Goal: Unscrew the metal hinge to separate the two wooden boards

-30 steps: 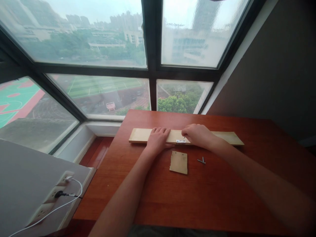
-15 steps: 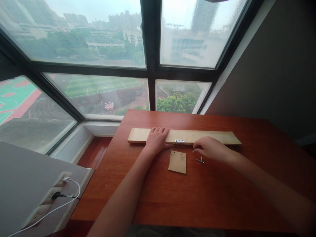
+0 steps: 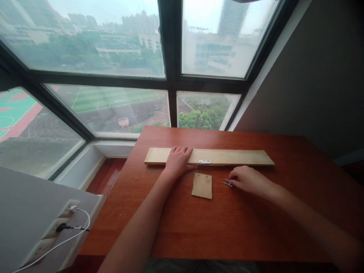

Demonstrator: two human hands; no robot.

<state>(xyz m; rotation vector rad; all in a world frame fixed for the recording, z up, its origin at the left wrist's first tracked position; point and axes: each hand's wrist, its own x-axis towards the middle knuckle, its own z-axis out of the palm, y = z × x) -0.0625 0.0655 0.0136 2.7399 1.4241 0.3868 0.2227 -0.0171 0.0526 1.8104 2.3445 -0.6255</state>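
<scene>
A long pale wooden board (image 3: 227, 156) lies across the table. My left hand (image 3: 178, 159) is on its left part, fingers over the top face and thumb along the front edge, holding it. At the board's front edge, right of that hand, sits a small metal plate (image 3: 204, 162) with holes. My right hand (image 3: 246, 177) is closed in a pinch in front of the board, with a thin screw (image 3: 227, 179) between the fingertips. Just under those fingertips, more screws (image 3: 226, 184) lie on the tabletop, partly hidden.
A small brown rectangular piece (image 3: 201, 186) with two holes lies in front of the board. All this rests on a reddish-brown wooden table (image 3: 184, 231). Large windows (image 3: 109, 102) stand behind it. At left, a low wall has sockets (image 3: 61, 226) with plugged-in cables.
My right hand has moved away from the board's front edge, down toward the loose screws. My left hand stays on the board. The view has shifted slightly.
</scene>
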